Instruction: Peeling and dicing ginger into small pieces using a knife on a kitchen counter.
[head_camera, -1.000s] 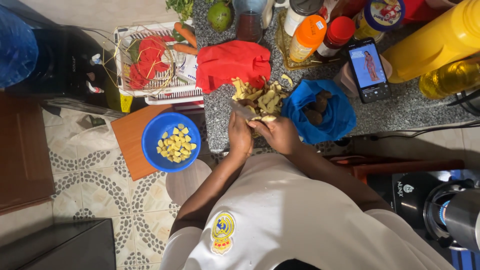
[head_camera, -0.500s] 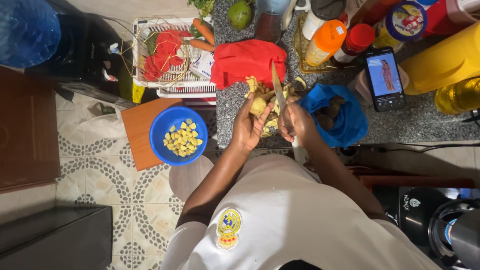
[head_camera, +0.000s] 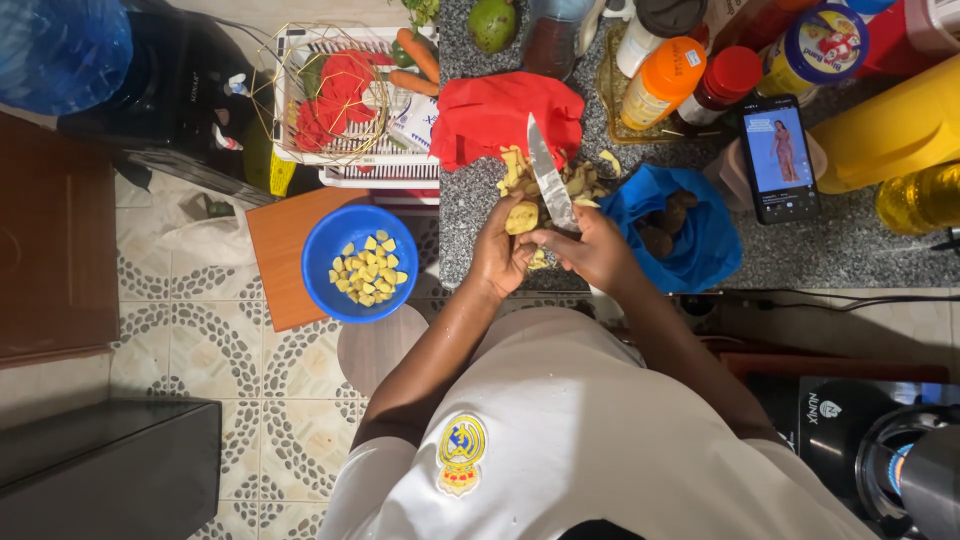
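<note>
Knife (head_camera: 548, 185) gripped tight in my right hand (head_camera: 592, 250), left hand (head_camera: 500, 255) holds potato (head_camera: 521, 216); I peel slowly, blade away from fingers.

a phone (head_camera: 779, 158) lies on the speckled counter to my right, its lit screen showing a standing figure on a pale ground. behind it a round jar lid (head_camera: 827, 42) carries a blue and red label. an orange-capped bottle (head_camera: 662, 82) wears a yellowish label, beside a red-capped bottle (head_camera: 722, 88). in the white basket (head_camera: 300, 150) a small white packet (head_camera: 413, 122) lies by the carrots.
</note>
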